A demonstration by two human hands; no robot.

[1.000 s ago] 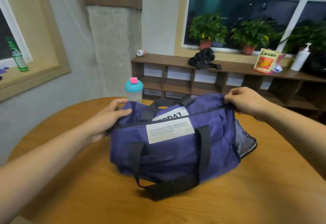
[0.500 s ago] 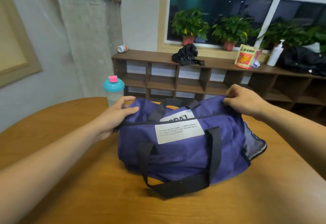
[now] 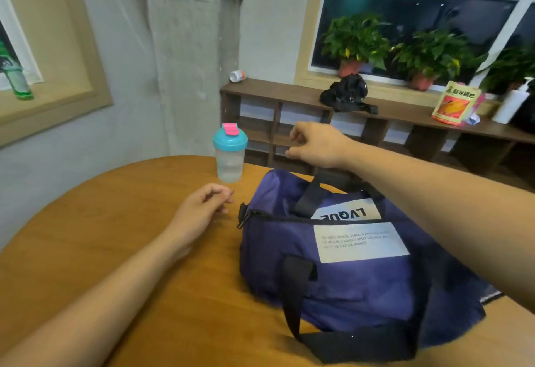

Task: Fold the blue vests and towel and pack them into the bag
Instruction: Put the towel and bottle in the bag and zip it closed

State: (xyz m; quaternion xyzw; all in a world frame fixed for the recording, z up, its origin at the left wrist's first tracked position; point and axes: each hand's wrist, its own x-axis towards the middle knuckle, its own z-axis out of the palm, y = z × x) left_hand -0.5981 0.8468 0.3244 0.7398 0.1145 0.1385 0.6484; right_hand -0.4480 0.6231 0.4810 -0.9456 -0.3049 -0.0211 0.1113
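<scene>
Both have released the bag [image 3: 347, 294]: left grip [image 3: 202, 210] empty, fingers loose, beside it; right grip [image 3: 315, 145] empty above it; the bag sits zipped, purple-blue

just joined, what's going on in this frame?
A person sits at a round wooden table with a purple-blue bag lying on it. Its top zip looks closed, and no vests or towel are in sight outside it. Neither hand touches the bag. The left hand hovers over the table just left of the bag, loosely curled and empty. The right hand is stretched out above the bag's far end, also empty, near a shaker bottle.
</scene>
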